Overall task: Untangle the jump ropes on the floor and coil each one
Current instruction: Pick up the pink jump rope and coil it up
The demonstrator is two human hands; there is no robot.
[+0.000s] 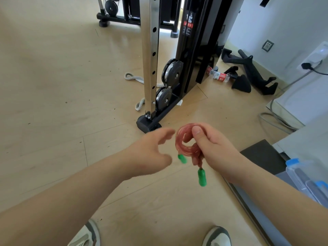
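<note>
**One red rope coiled in the right hand, left hand spread beside it**

At the left of the frame lies pale wooden floor [53, 86], and in the upper left stands the foot of a far black machine frame [113, 15]. At the bottom edge two grey and white shoes show, the left shoe [85, 235] and, further right, the right shoe [217, 236].

Left of centre, one grey braided rope [134, 78] lies on the floor. It shows in two stretches, one on either side of the chrome post [150, 59] of the near cable machine. Two black pulley wheels [173, 71] sit one above the other just right of that post.

Below them, the left hand [152, 153] hovers in the air with its grip spread. The fingers are blurred and hold nothing, and they point at the coil without touching it.

Just right of it, in the lower centre, is the one red jump rope [184, 146], wound into a small round coil and held above the floor. Its two green handles hang beneath, the upper handle [182, 158] at the coil's lower left and the lower handle [202, 177] dangling under the fist.

The right hand [213, 148] pinches the coil, with the thumb laid over its upper right side and the fingers curled behind.

Further right, one plastic bottle [219, 76] lies on its side by the machine, near several black grip attachments [248, 73]. One wall socket [267, 45] is in the upper right, and a clear box with blue clips [305, 174] sits at the right edge.
</note>
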